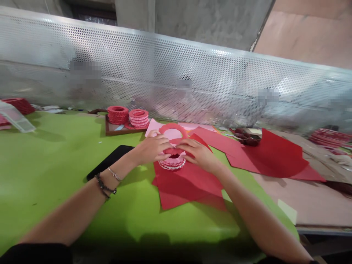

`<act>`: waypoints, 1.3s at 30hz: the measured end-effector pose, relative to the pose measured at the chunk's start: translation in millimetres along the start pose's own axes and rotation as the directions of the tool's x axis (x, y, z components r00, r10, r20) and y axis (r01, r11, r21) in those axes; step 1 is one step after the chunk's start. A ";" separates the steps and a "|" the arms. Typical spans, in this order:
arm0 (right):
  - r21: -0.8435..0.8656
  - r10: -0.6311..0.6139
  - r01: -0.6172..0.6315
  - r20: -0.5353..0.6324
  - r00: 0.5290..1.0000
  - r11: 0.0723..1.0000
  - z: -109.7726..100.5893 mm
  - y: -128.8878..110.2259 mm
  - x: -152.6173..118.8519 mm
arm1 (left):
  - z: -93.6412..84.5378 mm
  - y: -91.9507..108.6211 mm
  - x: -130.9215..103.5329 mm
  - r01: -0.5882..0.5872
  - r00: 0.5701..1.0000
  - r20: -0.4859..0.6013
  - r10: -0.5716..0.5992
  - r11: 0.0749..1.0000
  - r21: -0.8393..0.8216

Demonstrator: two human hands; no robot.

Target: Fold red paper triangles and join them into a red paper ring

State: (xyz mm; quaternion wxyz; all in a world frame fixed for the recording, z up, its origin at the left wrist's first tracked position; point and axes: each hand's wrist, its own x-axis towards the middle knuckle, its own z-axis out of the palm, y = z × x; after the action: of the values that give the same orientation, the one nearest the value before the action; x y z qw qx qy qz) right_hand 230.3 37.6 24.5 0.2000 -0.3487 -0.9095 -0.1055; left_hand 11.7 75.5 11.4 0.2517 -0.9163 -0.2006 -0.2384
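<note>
A small stack of pink, red and white scalloped paper rings [172, 165] rests on red paper sheets [180, 192] in the middle of the green table. My left hand [154, 147] is at the stack's left side, its fingers closed on the upper part of the rings. From the right, my right hand [200, 154] grips the same rings, its fingertips near those of the left. Just behind the hands a pink-red paper ring [173, 128] stands up or leans. Fingers partly hide the top of the stack.
Two ring stacks [117, 115] sit in a brown tray [126, 131] at the back. A black flat object [108, 161] lies left of the sheets. Large red papers [264, 161] and brown card [310, 201] cover the right. A perforated metal screen [165, 73] runs behind.
</note>
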 end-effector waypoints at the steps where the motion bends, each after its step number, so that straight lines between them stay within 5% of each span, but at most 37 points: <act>1: 0.018 0.011 -0.011 -0.002 1.000 1.000 0.1 0.8 0.0 | 0.0 0.1 -0.2 0.001 1.000 -0.006 -0.001 1.000 0.004; 9: -0.083 0.015 -0.024 -0.102 0.995 0.996 9.3 0.9 0.0 | 1.3 3.5 1.5 -0.013 1.000 0.016 0.012 0.998 0.057; 18: -0.107 0.020 -0.036 -0.152 0.988 0.994 16.9 2.0 -1.7 | 6.2 4.6 0.9 -0.017 0.997 -0.080 0.022 0.998 0.061; 31: -0.026 0.061 -0.064 -0.090 0.994 0.998 2.3 -1.1 -1.2 | -6.0 -6.3 -1.8 0.035 0.997 0.070 -0.029 0.996 -0.084; 39: -0.050 0.042 -0.046 -0.083 0.996 0.998 13.9 0.9 -0.5 | -2.0 -5.8 1.0 0.004 0.992 0.123 0.012 0.992 -0.128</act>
State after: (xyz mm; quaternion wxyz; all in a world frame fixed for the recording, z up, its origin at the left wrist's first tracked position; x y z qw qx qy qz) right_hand 227.2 42.6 11.8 0.2300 -0.3691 -0.8897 -0.1390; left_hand 8.9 79.2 15.6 0.1802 -0.9438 -0.1982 -0.1933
